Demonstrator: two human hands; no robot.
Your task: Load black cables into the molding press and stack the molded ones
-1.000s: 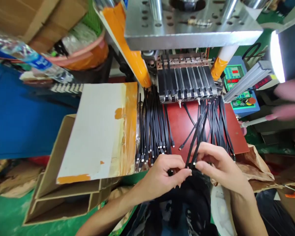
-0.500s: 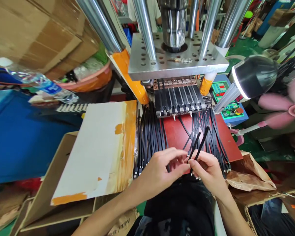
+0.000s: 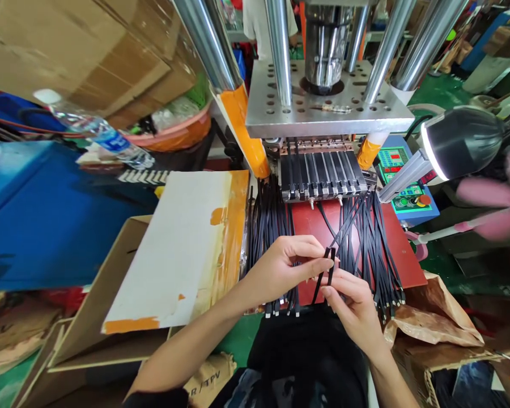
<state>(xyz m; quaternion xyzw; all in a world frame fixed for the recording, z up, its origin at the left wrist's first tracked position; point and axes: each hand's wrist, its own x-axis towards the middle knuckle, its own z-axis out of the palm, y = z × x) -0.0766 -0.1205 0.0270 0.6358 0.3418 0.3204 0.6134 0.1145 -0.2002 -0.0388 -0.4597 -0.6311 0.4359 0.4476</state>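
Observation:
Two short lengths of flat black cable (image 3: 331,266) stand up between my hands, in front of my body. The thumb and fingers of my left hand (image 3: 295,260) pinch them near their upper ends. Just below, my right hand (image 3: 355,306) closes its thumb and fingers on their lower part. What lies inside the right fingers is partly hidden. Beyond my hands, a metal mould (image 3: 323,175) with black strips laid in its slots sits under the press plate (image 3: 331,122).
Bundles of black cables (image 3: 376,249) hang over the red board (image 3: 408,260) at right, with more cables (image 3: 270,221) at left. A white board (image 3: 170,249) lies left. A lamp (image 3: 461,141), control box (image 3: 408,175) and pink fan (image 3: 493,207) stand right.
My left hand has come onto the upper part of the black cables, which stood free above the right fingers before. The right hand sits slightly lower. The view has shifted left.

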